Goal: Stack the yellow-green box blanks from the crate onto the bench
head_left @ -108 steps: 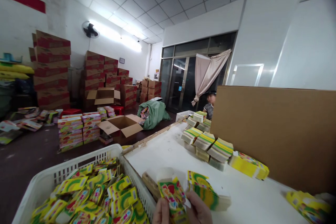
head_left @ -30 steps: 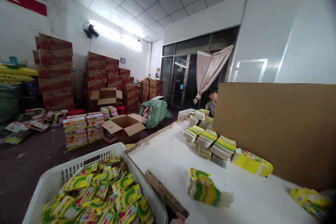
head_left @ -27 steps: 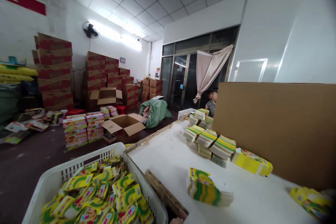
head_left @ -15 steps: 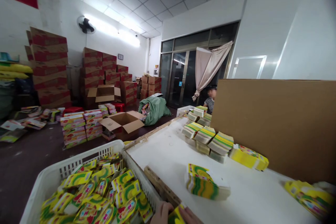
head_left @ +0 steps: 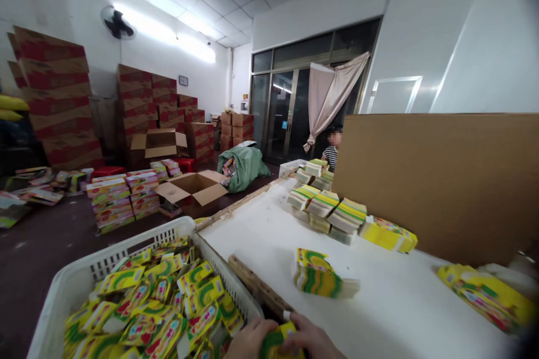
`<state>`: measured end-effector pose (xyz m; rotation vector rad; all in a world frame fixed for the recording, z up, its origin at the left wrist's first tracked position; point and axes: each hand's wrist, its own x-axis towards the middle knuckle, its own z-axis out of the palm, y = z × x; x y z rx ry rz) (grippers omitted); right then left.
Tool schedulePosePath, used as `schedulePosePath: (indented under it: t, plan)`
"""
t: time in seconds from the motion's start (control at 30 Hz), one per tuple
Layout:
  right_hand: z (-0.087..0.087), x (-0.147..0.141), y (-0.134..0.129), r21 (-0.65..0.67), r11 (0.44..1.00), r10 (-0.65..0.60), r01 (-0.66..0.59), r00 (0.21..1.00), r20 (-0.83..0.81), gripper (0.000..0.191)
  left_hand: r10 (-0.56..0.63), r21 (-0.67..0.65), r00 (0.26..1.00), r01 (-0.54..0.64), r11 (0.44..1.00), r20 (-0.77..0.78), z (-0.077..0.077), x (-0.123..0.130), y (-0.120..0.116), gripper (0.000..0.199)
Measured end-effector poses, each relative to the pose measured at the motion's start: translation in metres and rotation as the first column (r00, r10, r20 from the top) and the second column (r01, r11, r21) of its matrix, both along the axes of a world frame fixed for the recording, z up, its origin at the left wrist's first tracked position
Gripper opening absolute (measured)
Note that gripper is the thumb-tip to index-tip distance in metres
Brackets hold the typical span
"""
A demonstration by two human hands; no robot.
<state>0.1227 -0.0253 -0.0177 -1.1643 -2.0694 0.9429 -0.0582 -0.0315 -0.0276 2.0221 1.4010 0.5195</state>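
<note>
At the bottom edge of the head view, my left hand [head_left: 251, 339] and my right hand [head_left: 310, 339] are closed around a yellow-green printed packet [head_left: 274, 341], one from each side. Part of it is cut off by the frame and covered by fingers. Left of my hands, a white plastic basket [head_left: 63, 286] holds many loose packets [head_left: 145, 297] of the same print. On the white tabletop [head_left: 248, 235], ahead and to the right, a fanned stack of flat yellow-green packets [head_left: 316, 276] leans over.
Banded-looking stacks [head_left: 324, 203] of flat packets line the table's far side by a large cardboard sheet [head_left: 421, 185]. A yellow bundle [head_left: 484, 297] lies at right. A wooden strip [head_left: 256, 286] edges the table. Beyond are an open carton [head_left: 197, 188], a green sack [head_left: 244, 168] and a person [head_left: 331, 151].
My head view has shifted, so the scene sits further left and higher. Both hands show more in the frame, still on the yellow-green packet.
</note>
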Motion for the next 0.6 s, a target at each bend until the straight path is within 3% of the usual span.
schedulePosePath:
  t: [0.13,0.23,0.3,0.37,0.4,0.47,0.6]
  plan:
    - [-0.007,-0.010,-0.016,0.014,0.994,-0.109,0.109,0.994,-0.010,0.039,0.063,0.128,0.997,-0.068,0.989,0.042,0.015,-0.003,-0.012,0.047]
    - [-0.008,-0.009,-0.014,0.019,0.991,-0.126,0.129,0.985,-0.119,0.061,0.177,0.126,0.980,-0.164,0.978,-0.096,0.011,-0.025,-0.006,0.048]
    - [-0.004,0.003,-0.001,0.063,0.978,-0.188,0.197,0.973,-0.131,0.054,0.327,0.141,0.902,-0.298,0.944,-0.284,0.004,-0.042,0.001,0.060]
    - [0.003,0.023,0.020,0.180,0.925,-0.331,0.335,0.942,-0.054,0.038,0.422,0.160,0.816,-0.391,0.906,-0.395,-0.004,-0.052,0.007,0.073]
    - [0.006,0.035,0.032,0.255,0.884,-0.405,0.391,0.914,0.002,0.035,0.429,0.155,0.808,-0.401,0.903,-0.405,-0.007,-0.053,0.009,0.076]
    - [0.009,0.059,0.055,0.350,0.824,-0.503,0.446,0.860,0.088,0.033,0.361,0.110,0.861,-0.345,0.932,-0.357,-0.012,-0.047,0.011,0.074]
    - [0.004,0.091,0.087,0.362,0.789,-0.574,0.496,0.806,0.146,0.034,0.180,-0.018,0.958,-0.189,0.982,-0.221,-0.018,-0.026,0.011,0.062]
